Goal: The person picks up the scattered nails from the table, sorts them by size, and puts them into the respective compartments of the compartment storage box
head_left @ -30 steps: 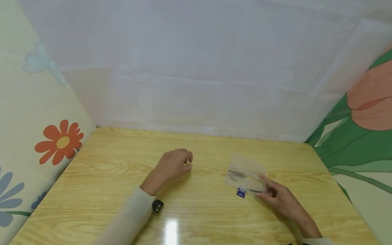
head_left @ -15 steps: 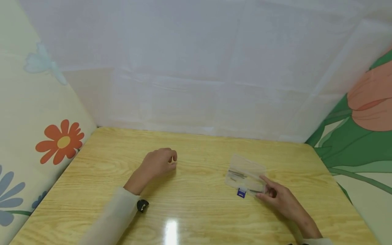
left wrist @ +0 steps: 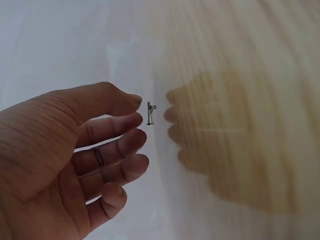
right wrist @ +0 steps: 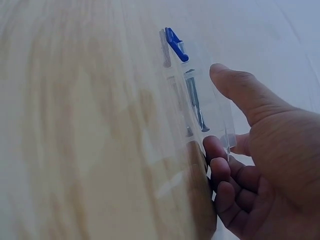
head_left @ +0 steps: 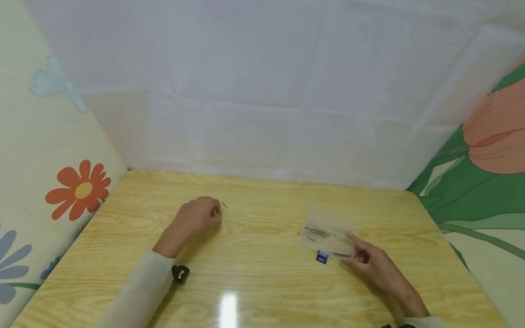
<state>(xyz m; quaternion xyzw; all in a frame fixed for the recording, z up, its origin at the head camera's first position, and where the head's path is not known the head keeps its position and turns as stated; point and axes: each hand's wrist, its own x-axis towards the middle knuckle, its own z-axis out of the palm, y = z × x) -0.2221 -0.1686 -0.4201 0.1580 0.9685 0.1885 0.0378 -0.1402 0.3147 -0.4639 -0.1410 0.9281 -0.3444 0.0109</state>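
My left hand [head_left: 198, 216] is low over the left half of the wooden table, thumb and fingers loosely bent with a gap between them. Right at its fingertips lie small metal nails [left wrist: 150, 114], thin and with flat heads. In the head view, one nail [head_left: 224, 206] shows just beyond the index finger. My right hand [head_left: 375, 264] grips the near right corner of a clear plastic box [head_left: 334, 224] between thumb and fingers. Several long dark nails [right wrist: 196, 102] show through the box's walls, and a blue clasp [head_left: 321, 257] sticks out at its front.
The wooden table [head_left: 262, 282] reaches back to a white cloth backdrop [head_left: 246, 91]. Flower-printed cloths hang along the left and right sides. A bright light reflection falls on the table's front part.
My left hand has moved left across the table and slightly away from me. Small nails now show at its fingertips. The right hand and the box have stayed in place.
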